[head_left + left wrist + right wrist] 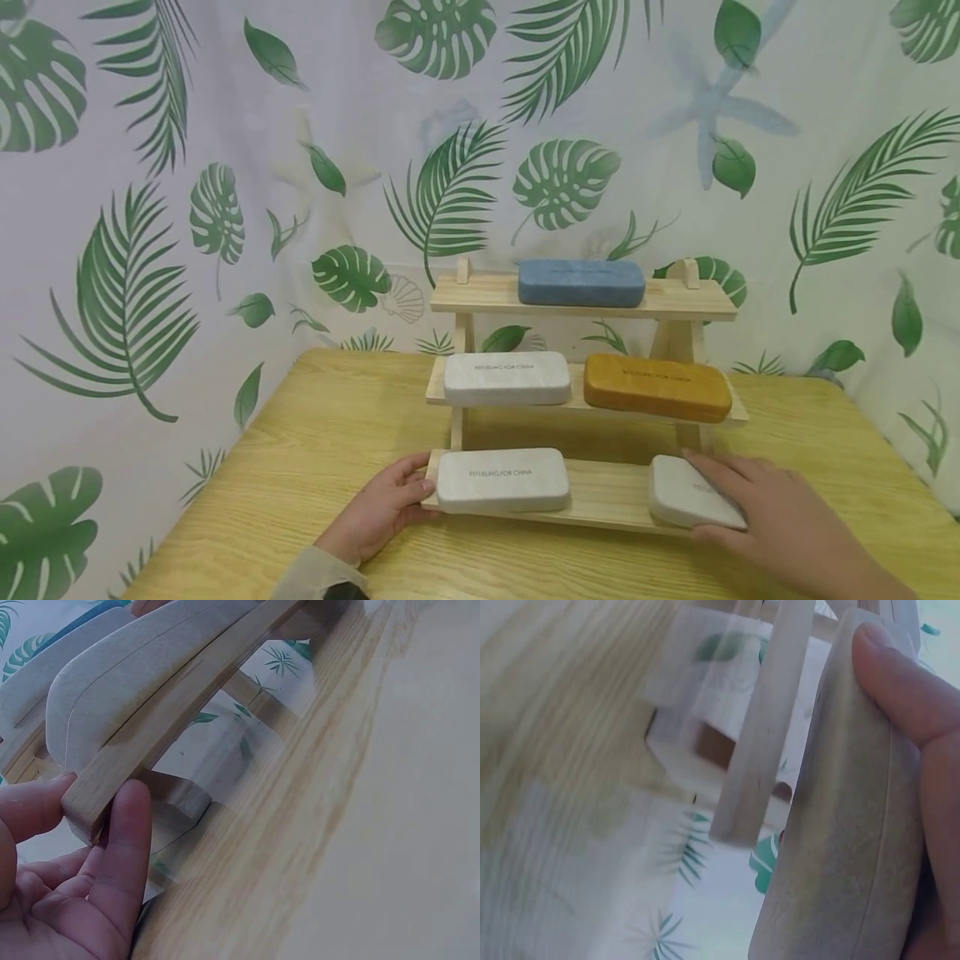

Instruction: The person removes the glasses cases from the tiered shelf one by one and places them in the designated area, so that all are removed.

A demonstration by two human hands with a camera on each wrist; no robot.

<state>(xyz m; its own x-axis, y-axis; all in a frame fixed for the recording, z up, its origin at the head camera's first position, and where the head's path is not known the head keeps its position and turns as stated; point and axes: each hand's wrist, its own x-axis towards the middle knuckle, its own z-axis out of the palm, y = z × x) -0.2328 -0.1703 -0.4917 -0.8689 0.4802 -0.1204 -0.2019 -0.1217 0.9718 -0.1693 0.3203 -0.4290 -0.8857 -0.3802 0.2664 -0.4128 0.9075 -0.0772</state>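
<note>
A three-tier wooden display rack [607, 492] carries hard glasses cases. At the lowest tier's left end, my left hand [386, 504] pinches the board [112, 776], thumb on top and fingers beneath. Right beside it lies a white glasses case [502, 481], lettered "REFUELING FOR CHINA". My right hand [780, 508] holds another white glasses case [678, 492] at that tier's right end, covering part of its lettering. In the right wrist view, the thumb [900, 682] lies along the top of this held case [840, 795], close over the board's end.
On the middle tier sit a white case [507, 379] and an orange-brown case [656, 387]. A blue case [581, 283] lies on the top tier. The rack stands on a wood-grain table [300, 433], with a leaf-print curtain [337, 108] behind.
</note>
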